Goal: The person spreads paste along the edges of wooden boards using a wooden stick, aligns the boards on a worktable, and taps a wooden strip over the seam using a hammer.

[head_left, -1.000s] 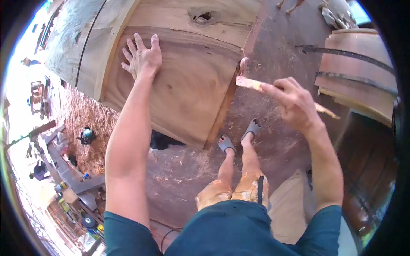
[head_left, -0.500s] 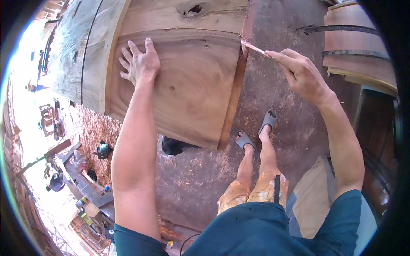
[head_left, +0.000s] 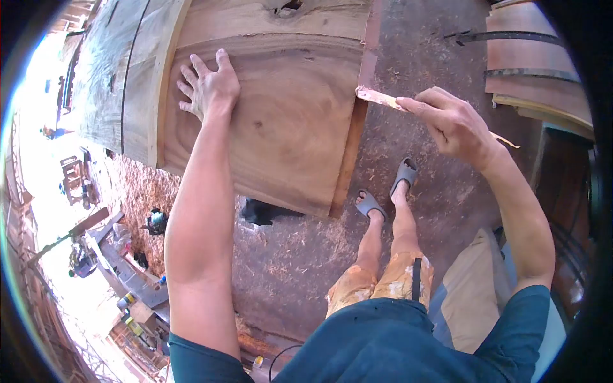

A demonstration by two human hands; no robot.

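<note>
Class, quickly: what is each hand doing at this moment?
Left hand: open, fingers spread, resting on the wooden panel.
Right hand: closed on a thin stick, its tip at the panel's edge.

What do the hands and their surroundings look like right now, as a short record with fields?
Left hand: fingers spread on the wooden panel
Right hand: gripping a flat stick
Stick tip: at the panel's right edge, coated pinkish; firm contact hard to tell
Panel edge: pinkish strip above the tip, brown wood below
Feet: grey sandals on the floor
Far right: curved boards with dark bands
Far left: wood shavings on the ground
</note>
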